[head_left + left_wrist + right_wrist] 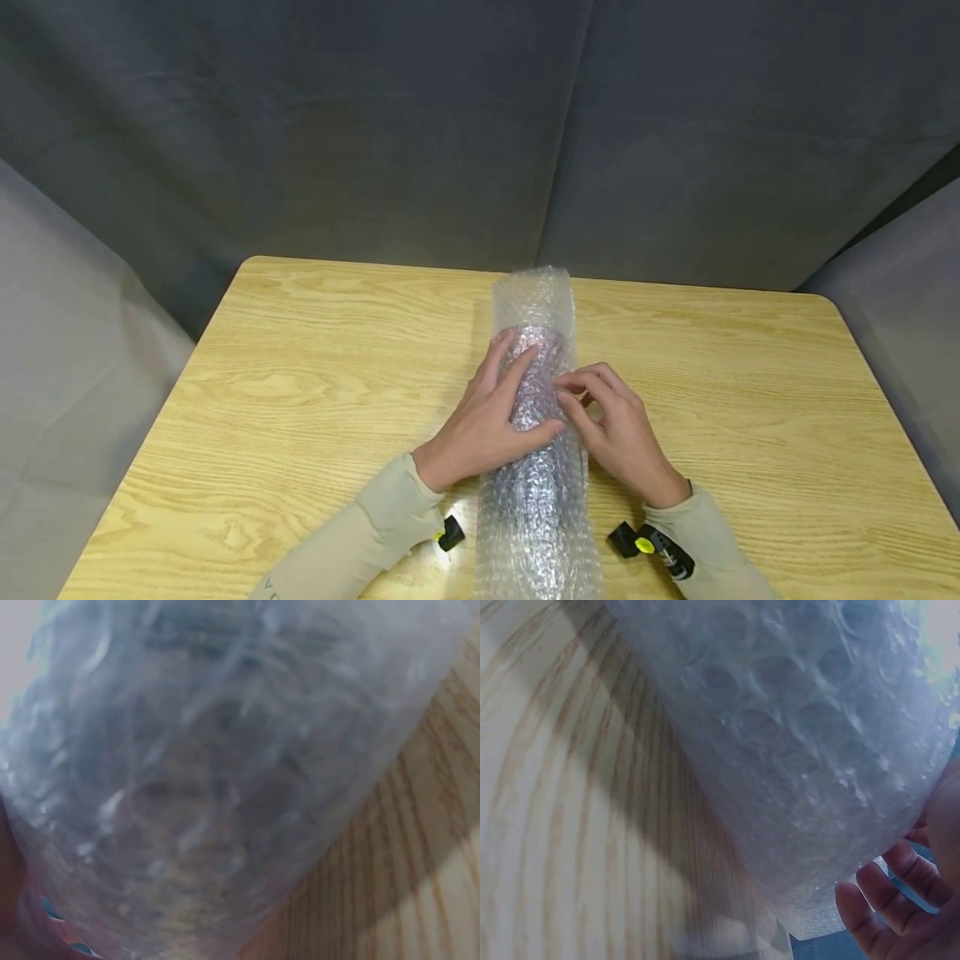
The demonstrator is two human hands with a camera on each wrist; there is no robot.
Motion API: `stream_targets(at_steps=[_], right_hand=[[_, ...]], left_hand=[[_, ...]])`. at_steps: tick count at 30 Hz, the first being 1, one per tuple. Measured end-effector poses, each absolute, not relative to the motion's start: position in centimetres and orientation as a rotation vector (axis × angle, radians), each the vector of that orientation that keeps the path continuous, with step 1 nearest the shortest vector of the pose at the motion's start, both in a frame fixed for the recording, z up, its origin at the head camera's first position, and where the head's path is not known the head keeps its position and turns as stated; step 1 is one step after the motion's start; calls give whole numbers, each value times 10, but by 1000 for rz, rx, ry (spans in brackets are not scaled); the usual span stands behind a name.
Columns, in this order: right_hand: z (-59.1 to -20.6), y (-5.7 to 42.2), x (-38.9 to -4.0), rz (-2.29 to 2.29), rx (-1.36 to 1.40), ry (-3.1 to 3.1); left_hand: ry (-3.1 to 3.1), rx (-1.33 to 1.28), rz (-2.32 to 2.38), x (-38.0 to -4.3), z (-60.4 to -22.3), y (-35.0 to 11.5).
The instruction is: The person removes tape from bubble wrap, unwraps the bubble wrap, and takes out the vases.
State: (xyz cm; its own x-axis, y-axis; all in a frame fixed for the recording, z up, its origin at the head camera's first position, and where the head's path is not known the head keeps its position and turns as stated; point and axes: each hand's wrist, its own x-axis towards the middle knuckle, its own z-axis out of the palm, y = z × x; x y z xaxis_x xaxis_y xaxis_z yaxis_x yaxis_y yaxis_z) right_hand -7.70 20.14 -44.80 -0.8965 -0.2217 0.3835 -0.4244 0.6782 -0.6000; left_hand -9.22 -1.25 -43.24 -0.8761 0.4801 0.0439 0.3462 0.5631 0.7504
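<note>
A long bundle rolled in clear bubble wrap (540,525) lies lengthwise on the table, running from the near edge toward the far edge. Something with a pinkish-purple tint shows faintly through its upper half, but the wrap hides what it is. My left hand (480,429) rests on the bundle from the left, fingers spread and thumb reaching across. At the bundle's right side my right hand (621,433) pinches the wrap between thumb and forefinger. In the right wrist view its other fingers (885,900) are bent beside the wrap. Bubble wrap (210,750) fills most of the left wrist view.
The wood-grain table (300,367) has rounded far corners. A dark grey curtain (420,142) hangs behind it, with lighter grey cloth (60,358) at the left side. Small black devices are strapped at both wrists. The wrap's loose end reaches the table's far edge.
</note>
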Motion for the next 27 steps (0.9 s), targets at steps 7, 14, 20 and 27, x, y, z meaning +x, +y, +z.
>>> stream_targets(at_steps=[7, 14, 20, 27], right_hand=[[-449, 201, -76, 1041, 511, -2614], [-450, 201, -77, 1030, 517, -2598], [-450, 201, -77, 1046, 533, -2576], [-449, 201, -77, 1071, 498, -2611]], left_hand=[[2627, 692, 1198, -92, -433, -13], [2629, 695, 1194, -91, -431, -13], [2631, 697, 1190, -91, -430, -13], [2648, 729, 1200, -93, -432, -13]])
